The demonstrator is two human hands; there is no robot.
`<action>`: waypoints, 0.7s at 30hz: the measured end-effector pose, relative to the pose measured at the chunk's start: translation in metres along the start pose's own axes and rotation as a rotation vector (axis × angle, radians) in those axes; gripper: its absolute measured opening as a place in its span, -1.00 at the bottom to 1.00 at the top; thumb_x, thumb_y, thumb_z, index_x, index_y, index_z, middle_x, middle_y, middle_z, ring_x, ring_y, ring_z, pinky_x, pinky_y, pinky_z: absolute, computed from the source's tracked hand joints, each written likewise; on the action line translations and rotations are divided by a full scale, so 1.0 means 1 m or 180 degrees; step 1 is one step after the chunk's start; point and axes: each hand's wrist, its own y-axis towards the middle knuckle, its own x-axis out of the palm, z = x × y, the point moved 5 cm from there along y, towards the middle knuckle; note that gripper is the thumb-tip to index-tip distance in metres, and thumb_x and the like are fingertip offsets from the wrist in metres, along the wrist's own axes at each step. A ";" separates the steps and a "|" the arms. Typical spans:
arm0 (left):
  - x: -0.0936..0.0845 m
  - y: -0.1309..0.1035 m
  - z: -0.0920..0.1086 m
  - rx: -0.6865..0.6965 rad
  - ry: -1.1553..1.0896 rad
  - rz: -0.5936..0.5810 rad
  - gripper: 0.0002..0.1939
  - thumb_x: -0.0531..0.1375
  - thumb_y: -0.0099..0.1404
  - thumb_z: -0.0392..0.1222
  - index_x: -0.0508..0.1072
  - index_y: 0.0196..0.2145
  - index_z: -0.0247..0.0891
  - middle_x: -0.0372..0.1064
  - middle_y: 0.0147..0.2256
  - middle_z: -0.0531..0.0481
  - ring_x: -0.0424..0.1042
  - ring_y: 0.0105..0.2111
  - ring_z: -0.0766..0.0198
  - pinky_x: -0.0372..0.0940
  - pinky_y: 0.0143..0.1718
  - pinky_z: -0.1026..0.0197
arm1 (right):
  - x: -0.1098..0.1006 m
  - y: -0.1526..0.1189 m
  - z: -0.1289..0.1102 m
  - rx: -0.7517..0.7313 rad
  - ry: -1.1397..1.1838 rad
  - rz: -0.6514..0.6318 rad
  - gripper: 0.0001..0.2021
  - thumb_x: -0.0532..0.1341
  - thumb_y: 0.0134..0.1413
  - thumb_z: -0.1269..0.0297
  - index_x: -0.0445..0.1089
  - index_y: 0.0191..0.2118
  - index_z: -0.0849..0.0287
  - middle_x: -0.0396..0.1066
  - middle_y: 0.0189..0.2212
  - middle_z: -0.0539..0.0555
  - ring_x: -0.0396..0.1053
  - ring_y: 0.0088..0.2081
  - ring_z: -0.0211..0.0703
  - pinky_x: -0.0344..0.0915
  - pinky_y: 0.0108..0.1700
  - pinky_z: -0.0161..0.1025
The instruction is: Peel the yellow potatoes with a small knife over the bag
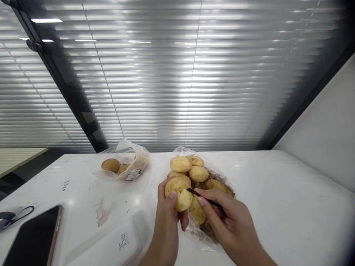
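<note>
While firm in left hand (168,216), potato (183,200) in front of bagged potatoes (199,174), black tool (193,191) tight in right hand (231,218)

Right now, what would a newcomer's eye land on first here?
Probably the two hands at the lower centre: the left hand holds a potato with a pale bared patch, and the right hand holds a slim black tool to it. Just beyond, more potatoes lie on a clear bag with brown scraps. Behind the white table, bright slatted blinds fill the upper view.
</note>
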 end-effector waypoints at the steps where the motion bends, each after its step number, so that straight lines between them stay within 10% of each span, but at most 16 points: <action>1: 0.001 -0.001 0.000 -0.0001 0.0026 -0.0018 -0.57 0.11 0.36 0.17 0.25 0.00 -0.18 0.27 -0.44 0.14 0.11 -0.62 0.45 0.06 -0.60 0.35 | 0.000 0.000 0.000 -0.0026 0.0010 0.0020 -0.86 0.21 0.22 0.42 0.50 -0.18 0.11 0.55 -0.43 -0.05 0.50 -0.47 -0.33 0.41 -0.43 -0.48; 15: -0.001 -0.005 -0.001 -0.0028 0.0255 -0.0070 -0.54 0.17 0.29 0.14 0.31 0.03 -0.16 0.30 -0.37 0.06 0.16 -0.51 0.37 0.11 -0.56 0.35 | -0.001 -0.008 0.026 0.0967 0.0686 0.0213 -0.81 0.21 0.28 0.16 0.53 -0.14 0.08 0.58 -0.36 0.03 0.56 -0.34 -0.22 0.50 -0.34 -0.42; 21: -0.007 -0.005 -0.007 -0.0018 0.0617 -0.0154 -0.55 0.18 0.29 0.12 0.34 0.06 -0.10 0.33 -0.27 0.01 0.24 -0.46 0.32 0.16 -0.54 0.33 | 0.008 -0.010 0.029 0.1444 0.1385 -0.0474 -0.76 0.30 0.19 0.11 0.55 -0.07 0.03 0.58 -0.35 0.04 0.53 -0.41 -0.21 0.50 -0.42 -0.38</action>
